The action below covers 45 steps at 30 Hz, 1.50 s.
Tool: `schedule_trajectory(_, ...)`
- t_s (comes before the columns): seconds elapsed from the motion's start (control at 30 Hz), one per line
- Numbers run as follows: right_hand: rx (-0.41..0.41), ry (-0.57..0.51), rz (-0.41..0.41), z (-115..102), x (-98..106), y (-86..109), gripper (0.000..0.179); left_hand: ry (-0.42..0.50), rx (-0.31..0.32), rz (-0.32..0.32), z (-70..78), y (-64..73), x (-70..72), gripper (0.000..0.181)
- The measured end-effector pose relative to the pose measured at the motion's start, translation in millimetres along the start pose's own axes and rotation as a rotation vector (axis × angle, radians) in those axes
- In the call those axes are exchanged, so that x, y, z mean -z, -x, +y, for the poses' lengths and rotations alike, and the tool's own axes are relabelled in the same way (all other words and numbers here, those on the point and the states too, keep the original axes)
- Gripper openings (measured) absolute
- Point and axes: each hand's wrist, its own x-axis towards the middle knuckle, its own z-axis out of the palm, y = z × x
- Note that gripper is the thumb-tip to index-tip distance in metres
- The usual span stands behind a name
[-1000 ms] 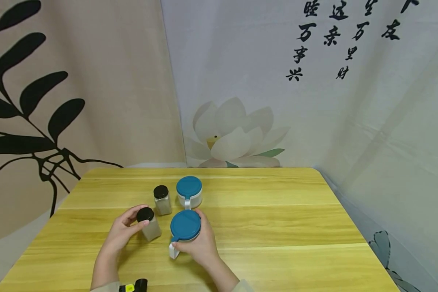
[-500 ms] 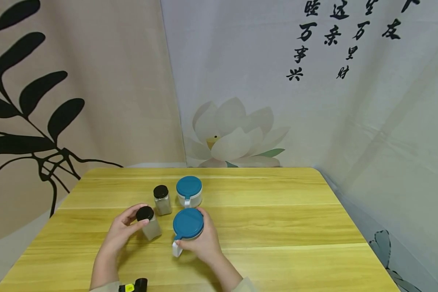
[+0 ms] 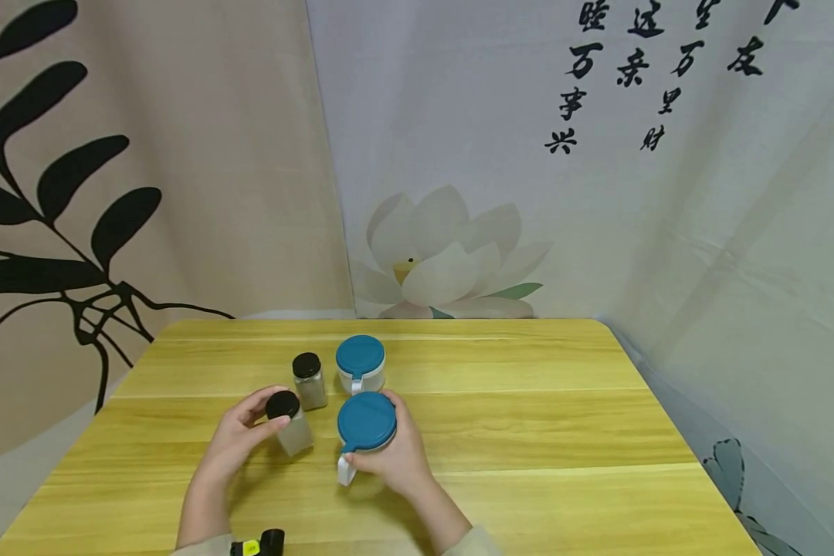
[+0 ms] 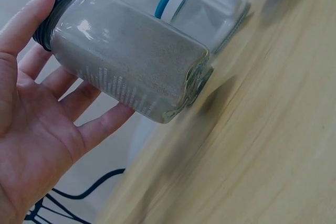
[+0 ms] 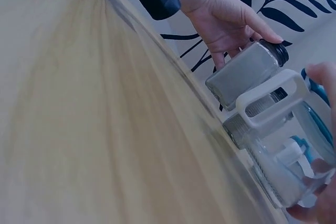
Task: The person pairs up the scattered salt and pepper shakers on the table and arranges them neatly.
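Observation:
My left hand (image 3: 236,440) grips a square glass jar of grey powder (image 3: 295,436) near its black lid, thumb on one side and fingers on the other. In the left wrist view this jar leans, its base close to the tabletop. My right hand (image 3: 399,455) holds a clear seasoning jar (image 5: 275,163) with a blue lid (image 3: 366,421) and white handle; pale contents show low inside it. Behind stand a second black-lidded jar (image 3: 311,392) and a second blue-lidded seasoning jar (image 3: 371,381), both upright and untouched.
The wood-grain table (image 3: 528,432) extends right of the jars, its far edge near a printed cloth backdrop (image 3: 459,154). A black band with a yellow mark (image 3: 250,547) sits at my left wrist.
My right hand has carried the blue-lidded seasoning jar a little to the right and farther from me. My left hand and its jar have shifted slightly right. The two rear jars stay put.

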Motion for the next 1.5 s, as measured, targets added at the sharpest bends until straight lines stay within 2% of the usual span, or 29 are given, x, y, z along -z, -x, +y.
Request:
schedule_trajectory(0.2,0.01,-0.004,-0.011,-3,6,0.3,0.103,0.046,-0.061,-0.028,3.2,-0.3,-2.7,0.042)
schedule_trajectory(0.63,0.039,-0.035,-0.044,-3,20,-1.7,0.102,0.026,-0.093,-0.049,11.6,-4.0,-11.5,0.042)
schedule_trajectory(1.0,0.038,-0.03,-0.061,-6,34,0.5,0.102,0.092,-0.155,-0.104,12.1,-8.2,-21.0,0.042)
schedule_trajectory(1.23,0.095,-0.033,-0.062,-5,42,0.6,0.1,0.124,-0.21,-0.149,14.7,-11.7,-28.8,0.04)
schedule_trajectory(1.5,0.085,-0.035,-0.075,-9,53,1.9,0.099,0.12,-0.237,-0.149,21.8,-13.7,-37.6,0.04)
